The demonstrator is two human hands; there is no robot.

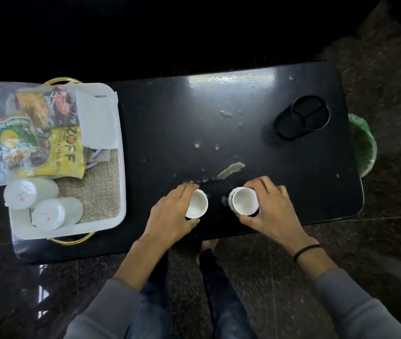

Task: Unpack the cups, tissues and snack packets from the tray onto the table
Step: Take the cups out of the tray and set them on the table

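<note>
Head view, left to right: sitting at the left end of the black table point(255, 148), a white tray point(117, 189) with gold handles and a burlap liner. Lying across its far half, a clear bag of snack packets point(40, 133), yellow, green and dark ones overlapping, with the bag spilling past the tray's left rim. Resting beside them at the far right corner, white tissues point(98, 121). Lying on their sides at the near left corner, 2 capped white bottles point(44, 204), touching each other. Standing upright on the table near its front edge, 2 white cups, just apart. Wrapping around the left cup point(198, 203) from its left side, left hand point(170, 216), fingers closed on the wall. Gripping the right cup point(244, 200) from its right side, right hand point(272, 211), thumb at the near rim, fingers over the far rim. Standing toward the far right of the table, well apart from the cups, a black round holder point(303, 117). Showing past the table's right edge, a green bin point(363, 145).
</note>
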